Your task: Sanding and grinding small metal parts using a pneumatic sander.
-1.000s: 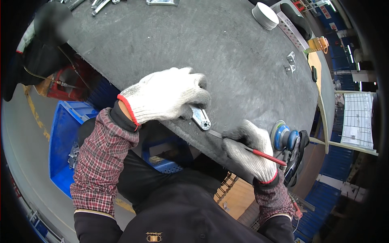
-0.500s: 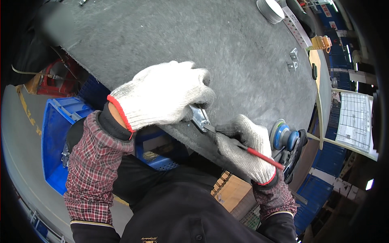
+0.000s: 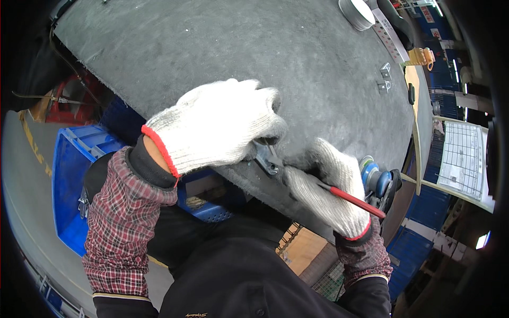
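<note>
My left hand [image 3: 217, 124], in a white knit glove with a red cuff, is closed on a small shiny metal bracket [image 3: 265, 160] at the near edge of the grey bench. The glove covers the bracket's upper end. My right hand [image 3: 334, 191], gloved alike, is closed around a slim hand tool with a red handle [image 3: 356, 202]. The handle slants out past the right cuff, and a flat metal tip points at the bracket. Fingers hide most of the tool's blade, so its exact kind does not show.
Right of my right hand stands a blue sander [image 3: 375, 179]. Two small metal brackets [image 3: 385, 78] lie farther back on the grey bench top [image 3: 175, 47], with a stack of white discs [image 3: 356, 14] beyond. A blue crate [image 3: 66, 185] stands at lower left.
My right hand and the red-handled tool have shifted slightly right, away from the bracket. The bracket has tilted a little in my left hand, which moved slightly right.
</note>
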A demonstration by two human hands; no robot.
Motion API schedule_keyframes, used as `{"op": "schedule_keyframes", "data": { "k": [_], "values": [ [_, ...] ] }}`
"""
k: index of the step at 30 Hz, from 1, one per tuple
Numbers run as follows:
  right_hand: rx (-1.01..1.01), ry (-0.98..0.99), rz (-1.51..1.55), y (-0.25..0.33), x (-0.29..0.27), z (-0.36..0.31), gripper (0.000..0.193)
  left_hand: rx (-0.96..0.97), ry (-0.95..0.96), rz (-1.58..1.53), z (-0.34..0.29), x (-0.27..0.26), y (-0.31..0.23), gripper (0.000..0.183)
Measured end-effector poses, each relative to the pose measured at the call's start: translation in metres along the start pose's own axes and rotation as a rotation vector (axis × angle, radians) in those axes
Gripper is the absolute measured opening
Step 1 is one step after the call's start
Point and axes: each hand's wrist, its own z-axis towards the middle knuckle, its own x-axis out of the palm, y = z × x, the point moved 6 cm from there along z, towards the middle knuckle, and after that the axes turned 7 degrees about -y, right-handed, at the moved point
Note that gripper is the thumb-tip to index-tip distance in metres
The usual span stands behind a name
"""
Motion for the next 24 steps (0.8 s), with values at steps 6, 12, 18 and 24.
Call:
{"op": "schedule_keyframes", "data": {
  "k": [6, 12, 18, 24],
  "values": [
    [0.028, 0.012, -0.004, -0.002, 0.001, 0.001, 0.019, -0.040, 0.021, 0.001, 0.001, 0.001, 0.001, 0.034],
    [0.087, 0.057, 0.040, -0.007, 0.002, -0.001, 0.020, -0.036, 0.033, 0.032, 0.004, 0.003, 0.001, 0.032],
    [0.027, 0.063, 0.023, -0.004, 0.000, 0.000, 0.021, -0.051, 0.035, 0.024, 0.004, 0.002, 0.000, 0.031],
    [0.106, 0.029, 0.076, -0.006, -0.001, 0.002, 0.023, -0.040, 0.037, 0.021, 0.003, 0.001, 0.000, 0.032]
  ]
}}
